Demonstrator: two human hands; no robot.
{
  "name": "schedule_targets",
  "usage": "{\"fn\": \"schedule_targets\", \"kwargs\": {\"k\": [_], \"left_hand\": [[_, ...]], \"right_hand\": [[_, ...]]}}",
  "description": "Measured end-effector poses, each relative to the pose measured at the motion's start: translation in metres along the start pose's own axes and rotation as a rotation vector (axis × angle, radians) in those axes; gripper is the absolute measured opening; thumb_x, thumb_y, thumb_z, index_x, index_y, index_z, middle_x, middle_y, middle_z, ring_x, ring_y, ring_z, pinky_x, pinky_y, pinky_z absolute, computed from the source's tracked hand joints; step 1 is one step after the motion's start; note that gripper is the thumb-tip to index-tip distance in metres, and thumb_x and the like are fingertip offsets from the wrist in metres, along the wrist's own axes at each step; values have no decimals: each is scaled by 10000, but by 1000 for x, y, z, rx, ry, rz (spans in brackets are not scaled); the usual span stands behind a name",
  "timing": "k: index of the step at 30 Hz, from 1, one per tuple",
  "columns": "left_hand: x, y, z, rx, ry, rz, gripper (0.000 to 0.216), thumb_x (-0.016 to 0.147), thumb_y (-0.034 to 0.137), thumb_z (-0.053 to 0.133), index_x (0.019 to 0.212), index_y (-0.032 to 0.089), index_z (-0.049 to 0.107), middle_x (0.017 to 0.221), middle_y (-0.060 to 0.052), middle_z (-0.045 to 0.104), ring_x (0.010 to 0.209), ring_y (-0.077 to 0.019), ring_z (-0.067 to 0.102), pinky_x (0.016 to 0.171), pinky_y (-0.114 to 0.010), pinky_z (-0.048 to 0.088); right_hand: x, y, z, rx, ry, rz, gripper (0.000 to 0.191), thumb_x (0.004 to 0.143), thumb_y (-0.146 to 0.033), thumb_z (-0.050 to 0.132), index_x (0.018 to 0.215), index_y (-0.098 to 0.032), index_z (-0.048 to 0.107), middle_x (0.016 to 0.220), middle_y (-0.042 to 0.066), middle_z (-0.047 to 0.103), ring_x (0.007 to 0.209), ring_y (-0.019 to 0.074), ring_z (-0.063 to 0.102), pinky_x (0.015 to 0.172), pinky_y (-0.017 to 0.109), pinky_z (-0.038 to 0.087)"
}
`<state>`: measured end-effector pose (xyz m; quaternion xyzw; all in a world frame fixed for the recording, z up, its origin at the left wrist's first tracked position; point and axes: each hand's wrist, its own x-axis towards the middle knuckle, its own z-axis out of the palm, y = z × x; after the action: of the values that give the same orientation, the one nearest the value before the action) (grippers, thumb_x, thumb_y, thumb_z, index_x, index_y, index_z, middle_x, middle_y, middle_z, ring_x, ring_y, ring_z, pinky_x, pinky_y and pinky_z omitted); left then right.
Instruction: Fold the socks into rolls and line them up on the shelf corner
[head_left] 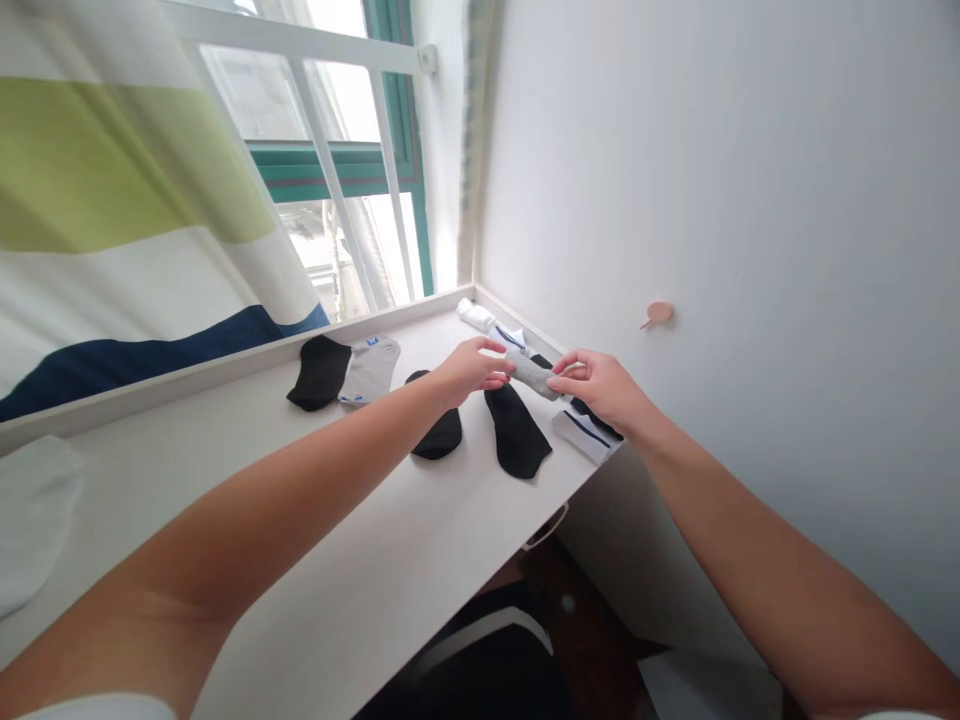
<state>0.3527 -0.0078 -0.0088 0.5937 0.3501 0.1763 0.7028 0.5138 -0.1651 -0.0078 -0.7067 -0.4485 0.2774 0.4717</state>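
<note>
A rolled grey sock [531, 375] is held between both my hands, just above the far right end of a white table [360, 580]. My left hand [471, 368] pinches its left end with closed fingers. My right hand [596, 387] grips its right end, fingers curled. Beneath the hands lie a black sock [516, 430] and another black sock [440, 430]. A white sock with a dark stripe [583, 434] sits under my right hand at the table's edge.
A black sock [320, 371] and a grey sock [370, 370] lie side by side near the window sill. A white rolled sock [480, 318] rests in the far corner. A white sock [30, 510] is at the left. Wall on the right, striped curtain [112, 200] on the left.
</note>
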Motion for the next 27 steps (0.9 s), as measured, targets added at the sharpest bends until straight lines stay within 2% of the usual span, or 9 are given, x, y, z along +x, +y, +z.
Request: {"fn": "schedule_targets", "kwargs": {"k": [5,11,14,20,24,27], "left_hand": [[22,-9,7,176,-14,48,435,640,98,884,1000,172,652,797,-29,666,760,-199,704,842,-393,586],[32,-11,11,494,15,92,392,693,149,831,1055,168,682,1126,-122,678,638,-156,653,712,-367,562],[34,-10,13,675,2,129,377,729,176,805,1088,179,688,1193,-123,676,651,-167,664,660,-335,539],[39,-14,16,949,28,327,241,769,181,774,1003,206,726,1102,-76,719,927,-242,684,881,-353,548],[40,-17,18,1031,9,418,235,791,174,754,1025,196,753,1148,-94,696,1016,-270,665,996,-393,518],[40,-19,19,1033,0,458,242,811,167,737,1050,193,761,1170,-102,671,1043,-276,656,1014,-399,513]], "right_hand": [[8,16,1,-120,4,45,284,702,-419,763,843,-225,611,716,9,731,624,169,593,620,314,408],[12,22,6,-349,-8,58,177,755,-310,708,868,-244,588,761,-18,736,722,180,662,694,306,434],[13,21,6,-421,-2,72,150,781,-295,695,875,-244,589,783,-20,737,751,178,668,711,301,429],[14,20,9,-536,4,57,109,813,-256,693,869,-252,599,808,-22,750,819,196,694,764,318,430],[12,17,11,-693,13,6,52,859,-235,670,877,-255,625,833,-20,768,885,215,698,854,369,394],[8,16,13,-842,29,-49,6,903,-246,647,907,-251,648,847,0,770,885,230,684,852,388,355]]}}
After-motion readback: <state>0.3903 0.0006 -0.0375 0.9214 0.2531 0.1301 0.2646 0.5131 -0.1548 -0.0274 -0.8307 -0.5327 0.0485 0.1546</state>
